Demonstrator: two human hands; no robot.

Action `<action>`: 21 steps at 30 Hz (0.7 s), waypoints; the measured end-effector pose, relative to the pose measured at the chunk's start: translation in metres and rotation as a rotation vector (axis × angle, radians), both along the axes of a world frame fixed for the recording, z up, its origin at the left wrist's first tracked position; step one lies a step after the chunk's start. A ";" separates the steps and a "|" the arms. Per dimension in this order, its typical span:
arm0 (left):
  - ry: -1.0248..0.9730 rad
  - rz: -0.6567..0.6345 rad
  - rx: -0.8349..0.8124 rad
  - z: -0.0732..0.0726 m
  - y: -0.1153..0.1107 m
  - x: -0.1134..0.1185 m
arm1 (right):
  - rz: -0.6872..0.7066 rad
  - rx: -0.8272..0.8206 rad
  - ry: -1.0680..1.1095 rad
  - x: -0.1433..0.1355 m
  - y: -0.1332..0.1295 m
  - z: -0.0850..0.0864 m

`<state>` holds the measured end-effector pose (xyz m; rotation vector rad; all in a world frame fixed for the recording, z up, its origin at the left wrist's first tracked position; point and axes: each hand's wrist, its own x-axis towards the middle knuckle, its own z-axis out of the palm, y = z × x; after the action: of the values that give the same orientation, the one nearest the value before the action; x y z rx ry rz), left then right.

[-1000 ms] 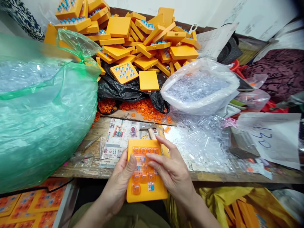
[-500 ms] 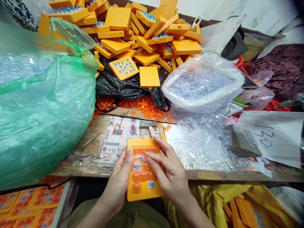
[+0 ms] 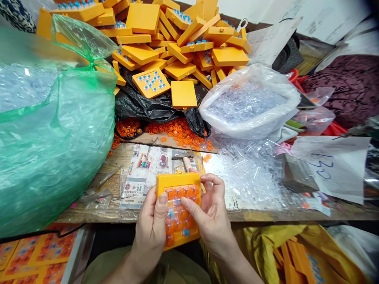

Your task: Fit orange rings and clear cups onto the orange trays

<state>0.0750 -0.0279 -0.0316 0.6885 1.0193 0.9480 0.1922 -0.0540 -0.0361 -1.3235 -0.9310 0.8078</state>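
A yellow panel point(image 3: 178, 179) with rows of orange and clear round pieces, a few of them blue, is held above my lap at the table's front edge. My left hand point(image 3: 151, 223) grips its left side, thumb on the face. My right hand point(image 3: 211, 213) holds the right side, with the thumb pressed on the upper rows and the other fingers at and behind the edge. Just beyond the panel lies a hammer point(image 3: 186, 162) on a printed sheet point(image 3: 142, 173). Loose orange rings point(image 3: 183, 134) are heaped farther back.
Yellow cases point(image 3: 143, 17) are piled at the back. A green bag point(image 3: 59, 157) bulges over the left side. At the right stand a white bag point(image 3: 248, 106) of clear pieces, spilled clear pieces point(image 3: 254, 173) and a marked paper point(image 3: 331, 165). A yellow sack point(image 3: 260, 244) sits below.
The panel has tilted, showing its top edge. My right hand's fingers have moved from the panel's face to its right edge and behind it, while the thumb stays on the face. The view has shifted slightly.
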 end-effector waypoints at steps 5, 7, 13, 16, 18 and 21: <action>-0.180 -0.036 -0.158 0.001 0.003 0.003 | 0.007 -0.069 -0.155 0.027 -0.006 0.016; -0.206 -0.025 -0.234 0.003 0.008 0.001 | -0.161 -0.131 -0.422 0.058 -0.017 0.018; -0.281 -0.038 -0.482 0.009 0.021 -0.005 | -0.374 -0.367 -1.358 0.143 -0.066 -0.018; -0.400 -0.122 -0.578 0.009 0.021 -0.003 | -0.342 -0.347 -1.402 0.145 -0.069 -0.035; -0.472 -0.169 -0.609 0.009 0.018 -0.003 | -0.337 -0.321 -1.392 0.138 -0.061 -0.040; -0.523 -0.214 -0.529 0.008 0.013 -0.008 | -0.328 -0.254 -1.353 0.131 -0.045 -0.043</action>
<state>0.0672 -0.0150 -0.0231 0.0881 0.6659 0.5837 0.3234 -0.0986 -0.0796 -2.1991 -1.5727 -0.3805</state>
